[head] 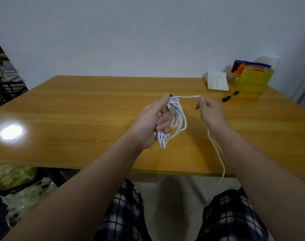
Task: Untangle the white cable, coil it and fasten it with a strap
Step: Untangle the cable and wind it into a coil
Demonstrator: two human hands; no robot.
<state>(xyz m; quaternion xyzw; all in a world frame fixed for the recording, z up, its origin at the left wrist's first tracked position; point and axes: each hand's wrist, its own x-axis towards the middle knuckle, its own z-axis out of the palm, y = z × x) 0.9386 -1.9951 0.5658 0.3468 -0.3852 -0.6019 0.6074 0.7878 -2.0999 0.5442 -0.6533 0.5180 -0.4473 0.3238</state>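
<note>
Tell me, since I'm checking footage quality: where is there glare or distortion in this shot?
Head view: a bright glare spot on the left of the glossy table; wide-angle bending curves the table edges; the white cable between left hand and right hand looks soft, slightly blurred.

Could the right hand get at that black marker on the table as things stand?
Probably yes: the marker lies just beyond the right hand with bare table between, but that hand is pinching the white cable.
</note>
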